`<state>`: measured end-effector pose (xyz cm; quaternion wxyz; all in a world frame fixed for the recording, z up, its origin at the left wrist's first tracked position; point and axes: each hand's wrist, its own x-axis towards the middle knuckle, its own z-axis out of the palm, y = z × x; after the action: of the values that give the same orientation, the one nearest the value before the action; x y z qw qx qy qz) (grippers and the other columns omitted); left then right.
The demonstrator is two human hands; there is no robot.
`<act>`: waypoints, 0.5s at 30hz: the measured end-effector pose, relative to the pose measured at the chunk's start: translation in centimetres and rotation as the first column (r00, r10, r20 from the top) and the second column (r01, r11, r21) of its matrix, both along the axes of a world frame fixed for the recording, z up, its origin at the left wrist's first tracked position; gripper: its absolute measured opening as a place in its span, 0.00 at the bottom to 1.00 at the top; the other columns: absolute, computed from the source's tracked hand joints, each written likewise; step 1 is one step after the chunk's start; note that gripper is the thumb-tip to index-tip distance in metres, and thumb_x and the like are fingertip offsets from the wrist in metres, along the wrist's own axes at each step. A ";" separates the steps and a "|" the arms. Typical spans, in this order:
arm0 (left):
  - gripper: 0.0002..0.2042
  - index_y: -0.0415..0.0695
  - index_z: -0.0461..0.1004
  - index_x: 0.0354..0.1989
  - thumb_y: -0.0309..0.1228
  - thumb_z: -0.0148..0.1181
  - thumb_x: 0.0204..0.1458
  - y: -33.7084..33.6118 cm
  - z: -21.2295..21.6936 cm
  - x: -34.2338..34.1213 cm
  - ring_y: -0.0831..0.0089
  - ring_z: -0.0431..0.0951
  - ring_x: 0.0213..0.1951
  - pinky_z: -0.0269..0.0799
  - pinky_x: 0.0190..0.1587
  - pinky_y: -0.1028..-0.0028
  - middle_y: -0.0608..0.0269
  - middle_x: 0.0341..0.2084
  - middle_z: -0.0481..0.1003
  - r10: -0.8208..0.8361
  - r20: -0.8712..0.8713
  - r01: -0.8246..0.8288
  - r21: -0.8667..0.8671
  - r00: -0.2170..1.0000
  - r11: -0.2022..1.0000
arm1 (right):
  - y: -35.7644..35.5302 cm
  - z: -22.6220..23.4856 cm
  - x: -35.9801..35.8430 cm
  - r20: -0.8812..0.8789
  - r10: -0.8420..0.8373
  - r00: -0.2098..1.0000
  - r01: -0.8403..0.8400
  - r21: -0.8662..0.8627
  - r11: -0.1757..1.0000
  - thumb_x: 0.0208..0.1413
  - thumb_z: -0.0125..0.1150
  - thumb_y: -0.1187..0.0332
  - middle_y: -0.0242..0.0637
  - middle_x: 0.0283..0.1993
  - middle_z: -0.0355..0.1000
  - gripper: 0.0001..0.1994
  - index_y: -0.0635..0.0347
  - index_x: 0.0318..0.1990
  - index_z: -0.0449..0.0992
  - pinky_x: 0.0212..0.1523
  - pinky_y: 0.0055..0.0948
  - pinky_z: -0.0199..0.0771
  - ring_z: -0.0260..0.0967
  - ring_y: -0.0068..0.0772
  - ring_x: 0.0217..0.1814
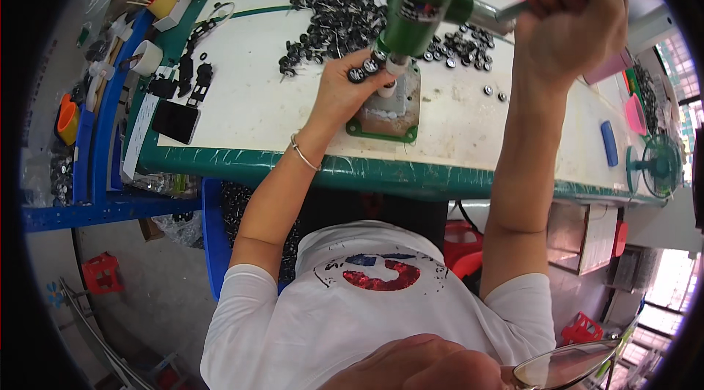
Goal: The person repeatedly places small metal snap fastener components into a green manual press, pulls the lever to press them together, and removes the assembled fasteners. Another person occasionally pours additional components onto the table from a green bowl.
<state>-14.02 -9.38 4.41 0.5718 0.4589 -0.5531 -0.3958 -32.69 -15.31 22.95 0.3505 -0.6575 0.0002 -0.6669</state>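
Observation:
A green hand press stands on the white tabletop, its green-edged base plate beneath the ram. My left hand is closed around small black wheels with shiny silver hubs, close beside the white ram tip. Its fingertips reach in under the press head, where the press partly hides them. Up at the right, my right hand is wrapped in a fist round the grey press lever. Behind the press lies a wide heap of black wheels, some with thin metal axles.
A black phone and black plastic parts lie left of the press. Along the left side runs a blue rack with a white cup. At the right are a blue cylinder and a green fan.

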 end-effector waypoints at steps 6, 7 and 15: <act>0.08 0.37 0.79 0.33 0.25 0.67 0.44 -0.2 -0.2 0.0 0.87 0.72 0.26 0.68 0.30 0.82 0.70 0.23 0.77 0.017 -0.026 -0.016 0.027 1.000 1.000 | 0.4 -2.0 0.9 0.311 0.054 0.949 -0.029 -0.084 0.996 0.54 0.51 0.75 0.24 0.14 0.49 0.07 0.60 0.25 0.63 0.10 0.19 0.37 0.39 0.13 0.12; 0.08 0.37 0.79 0.34 0.25 0.67 0.44 -0.2 0.0 -0.3 0.87 0.72 0.25 0.68 0.29 0.82 0.70 0.23 0.77 0.010 -0.045 -0.008 0.039 0.999 0.999 | 0.4 -2.2 0.7 0.327 0.029 0.945 -0.007 -0.068 0.998 0.54 0.51 0.75 0.24 0.14 0.49 0.08 0.60 0.24 0.63 0.10 0.19 0.36 0.38 0.13 0.12; 0.08 0.38 0.79 0.35 0.27 0.67 0.46 0.1 0.3 -0.1 0.86 0.75 0.24 0.68 0.29 0.82 0.69 0.23 0.77 0.011 -0.043 -0.009 0.044 0.999 0.999 | 1.3 -1.4 2.1 0.283 -0.052 0.958 0.042 0.043 0.998 0.55 0.52 0.76 0.23 0.14 0.49 0.08 0.60 0.25 0.63 0.12 0.18 0.38 0.41 0.12 0.13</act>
<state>-14.14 -9.30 4.69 0.5754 0.4655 -0.5295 -0.4147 -30.62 -13.99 21.54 0.3427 -0.5483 -0.0224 -0.7625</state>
